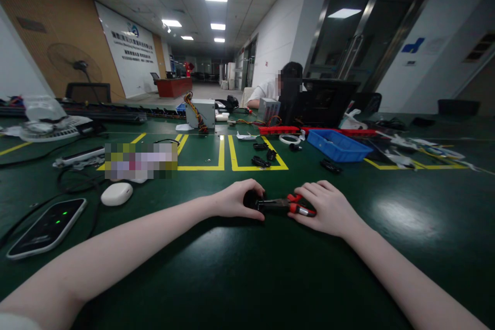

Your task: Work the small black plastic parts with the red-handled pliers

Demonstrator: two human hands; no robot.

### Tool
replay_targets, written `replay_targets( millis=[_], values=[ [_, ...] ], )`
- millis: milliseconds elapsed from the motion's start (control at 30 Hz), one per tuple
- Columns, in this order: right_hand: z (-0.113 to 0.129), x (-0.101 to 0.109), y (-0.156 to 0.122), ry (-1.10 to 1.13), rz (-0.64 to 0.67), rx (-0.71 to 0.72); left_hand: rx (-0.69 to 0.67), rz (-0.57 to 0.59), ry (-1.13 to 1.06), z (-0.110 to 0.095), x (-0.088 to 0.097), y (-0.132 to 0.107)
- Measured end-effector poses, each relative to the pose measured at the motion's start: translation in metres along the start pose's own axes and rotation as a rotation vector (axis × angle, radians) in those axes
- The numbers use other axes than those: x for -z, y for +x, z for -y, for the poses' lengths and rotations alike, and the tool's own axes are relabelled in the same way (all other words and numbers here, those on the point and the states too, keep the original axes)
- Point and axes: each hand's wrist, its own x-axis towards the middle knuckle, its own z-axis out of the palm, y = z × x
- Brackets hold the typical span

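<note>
My right hand (327, 208) grips the red-and-black handles of a pair of pliers (277, 203), whose jaws point left. Between the thumb and fingers of my left hand (238, 200) sits a small black part (252, 200), partly hidden by the fingers. The plier tips meet this part at its right side; whether the jaws are clamped on it I cannot tell. Beyond my hands, several small black parts (261, 161) lie within and near a yellow-taped rectangle, and another black part (330, 166) lies to the right.
A blue tray (338, 145) stands behind my right hand. On the left are a phone (48, 228), a white rounded case (116, 194) and black cables. A metal power supply box (201, 114) stands farther back. Across the table (247, 278) sits another person (266, 90).
</note>
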Motion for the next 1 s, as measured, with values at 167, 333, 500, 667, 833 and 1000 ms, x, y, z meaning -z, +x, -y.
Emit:
replay_targets(
  millis=[167,333,500,667,833,1000],
  values=[
    [0.003,0.003,0.002,-0.039,-0.055,0.031,0.044,-0.006,0.057,-0.002,0.000,-0.001],
    [0.005,0.004,0.003,-0.102,-0.106,0.058,0.011,-0.015,0.148,0.000,-0.002,-0.001],
    [0.007,0.001,0.003,-0.154,-0.168,0.067,0.004,-0.026,0.315,0.000,-0.004,-0.002],
    [0.006,0.001,0.002,-0.191,-0.206,0.083,0.009,-0.006,0.425,-0.006,-0.003,-0.003],
    [0.007,0.002,0.003,-0.205,-0.218,0.078,0.003,-0.003,0.471,-0.009,-0.002,-0.003],
    [0.007,0.001,0.003,-0.232,-0.217,0.061,-0.014,-0.016,0.521,-0.012,-0.001,-0.004]
  ],
)
